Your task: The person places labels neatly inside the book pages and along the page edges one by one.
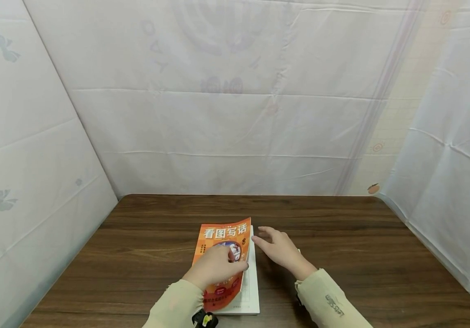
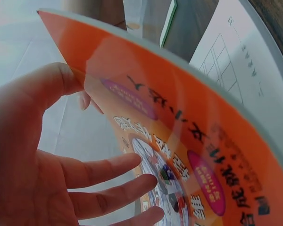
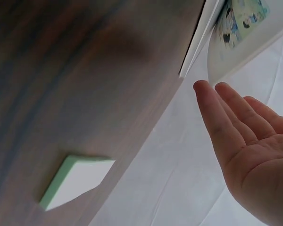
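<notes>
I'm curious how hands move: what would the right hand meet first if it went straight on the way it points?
The right hand would probably meet the orange book at its right side, though the gap's depth is hard to judge.

Orange cover (image 1: 228,240) that bore white lettering (image 1: 224,232) and magenta ovals (image 2: 206,181), pages (image 1: 253,282) that were white, bench (image 1: 149,241) that was grained dark brown; pale cream sleeves (image 1: 177,303), the right dark-lettered; white cloth (image 1: 34,109) that showed faint grey bows (image 1: 3,200), white slab (image 3: 78,181) that was edged green.
</notes>
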{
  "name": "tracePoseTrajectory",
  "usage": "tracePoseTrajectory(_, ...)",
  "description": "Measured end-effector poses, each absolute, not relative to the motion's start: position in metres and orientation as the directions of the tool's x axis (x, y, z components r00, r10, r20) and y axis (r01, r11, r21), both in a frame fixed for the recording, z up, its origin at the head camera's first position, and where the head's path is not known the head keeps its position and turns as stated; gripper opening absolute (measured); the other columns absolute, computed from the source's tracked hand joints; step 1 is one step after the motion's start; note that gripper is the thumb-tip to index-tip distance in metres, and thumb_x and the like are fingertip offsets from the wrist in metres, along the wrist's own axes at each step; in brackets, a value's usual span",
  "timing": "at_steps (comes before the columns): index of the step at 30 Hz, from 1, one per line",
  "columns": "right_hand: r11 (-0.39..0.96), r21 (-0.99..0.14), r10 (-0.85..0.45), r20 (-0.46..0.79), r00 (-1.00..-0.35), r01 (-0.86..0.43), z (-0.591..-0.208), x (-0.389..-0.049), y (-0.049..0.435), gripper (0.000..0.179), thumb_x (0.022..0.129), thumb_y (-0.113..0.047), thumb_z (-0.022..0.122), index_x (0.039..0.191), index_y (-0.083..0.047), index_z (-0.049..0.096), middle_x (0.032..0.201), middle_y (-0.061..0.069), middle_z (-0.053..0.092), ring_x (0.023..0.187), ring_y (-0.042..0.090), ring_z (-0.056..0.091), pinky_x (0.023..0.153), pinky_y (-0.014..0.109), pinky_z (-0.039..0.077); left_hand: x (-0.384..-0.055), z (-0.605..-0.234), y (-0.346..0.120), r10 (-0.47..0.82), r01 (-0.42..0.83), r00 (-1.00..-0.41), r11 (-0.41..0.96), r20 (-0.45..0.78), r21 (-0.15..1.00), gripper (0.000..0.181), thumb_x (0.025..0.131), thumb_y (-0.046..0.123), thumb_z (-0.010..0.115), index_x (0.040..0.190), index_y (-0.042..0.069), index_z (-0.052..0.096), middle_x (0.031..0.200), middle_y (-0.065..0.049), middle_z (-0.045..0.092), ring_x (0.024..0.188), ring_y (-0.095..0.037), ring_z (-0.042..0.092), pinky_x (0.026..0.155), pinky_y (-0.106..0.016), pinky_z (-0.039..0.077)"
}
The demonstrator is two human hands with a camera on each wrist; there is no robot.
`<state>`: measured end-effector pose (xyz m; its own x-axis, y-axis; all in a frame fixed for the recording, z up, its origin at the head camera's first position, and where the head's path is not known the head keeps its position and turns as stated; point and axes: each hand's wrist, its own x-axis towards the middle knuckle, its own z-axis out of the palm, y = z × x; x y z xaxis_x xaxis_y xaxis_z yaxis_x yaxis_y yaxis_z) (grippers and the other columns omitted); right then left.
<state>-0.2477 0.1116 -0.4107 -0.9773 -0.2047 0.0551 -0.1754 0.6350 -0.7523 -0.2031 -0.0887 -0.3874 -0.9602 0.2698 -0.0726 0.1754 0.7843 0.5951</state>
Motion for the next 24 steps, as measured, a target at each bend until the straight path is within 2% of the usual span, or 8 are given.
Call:
tracePoseTrajectory(4, 0.631, -0.758, -0.221, 0.03, -0.975, -0.166, -0.41, -0.251, 0.105, 0.058, 0.098, -0.044, 0.058, 0.137, -0.001, 0.056, 0.133, 0.019, 0.062, 0.121, 0.035, 0.06, 0.097, 0.055, 0.049, -0.203, -0.386, -0.092, 0.266, 0.159, -0.96, 0.778, -0.09, 0.608, 0.037, 0.082, 0.047, 0.068, 0.083, 0.011, 0.061, 0.085, -0.001, 0.06, 0.076, -0.015, 0.054, 0.062, -0.033, 0.046)
tracePoseTrajectory(11, 0.547, -0.828, -0.278, -0.042, -0.96, -0.122, -0.415, -0.253, 0.095, 0.054, 0.102, -0.034, 0.052, 0.138, 0.006, 0.051, 0.127, 0.024, 0.064, 0.092, 0.025, 0.071, 0.078, 0.04, 0.059, -0.203, -0.386, -0.096, 0.267, 0.147, -0.959, 0.764, -0.101, 0.628, 0.036, 0.082, 0.045, 0.067, 0.088, 0.01, 0.062, 0.086, -0.001, 0.06, 0.074, -0.016, 0.054, 0.059, -0.032, 0.044)
tracePoseTrajectory(19, 0.438, -0.891, -0.349, -0.046, -0.936, -0.119, -0.416, -0.252, 0.088, 0.049, 0.105, -0.028, 0.046, 0.139, 0.007, 0.05, 0.133, 0.029, 0.058, 0.096, 0.032, 0.072, 0.08, 0.042, 0.059, -0.204, -0.387, -0.1, 0.299, 0.161, -0.948, 0.741, -0.106, 0.652, 0.034, 0.083, 0.045, 0.065, 0.086, 0.011, 0.065, 0.081, -0.001, 0.061, 0.068, -0.015, 0.054, 0.055, -0.032, 0.044)
tracePoseTrajectory(24, 0.357, -0.931, -0.376, -0.065, -0.924, -0.08, -0.415, -0.253, 0.084, 0.051, 0.105, -0.03, 0.045, 0.142, 0.005, 0.047, 0.131, 0.029, 0.06, 0.097, 0.033, 0.072, 0.081, 0.043, 0.059, -0.203, -0.386, -0.103, 0.298, 0.16, -0.949, 0.728, -0.098, 0.667, 0.036, 0.083, 0.046, 0.065, 0.092, 0.011, 0.067, 0.088, -0.002, 0.065, 0.074, -0.015, 0.057, 0.06, -0.034, 0.048)
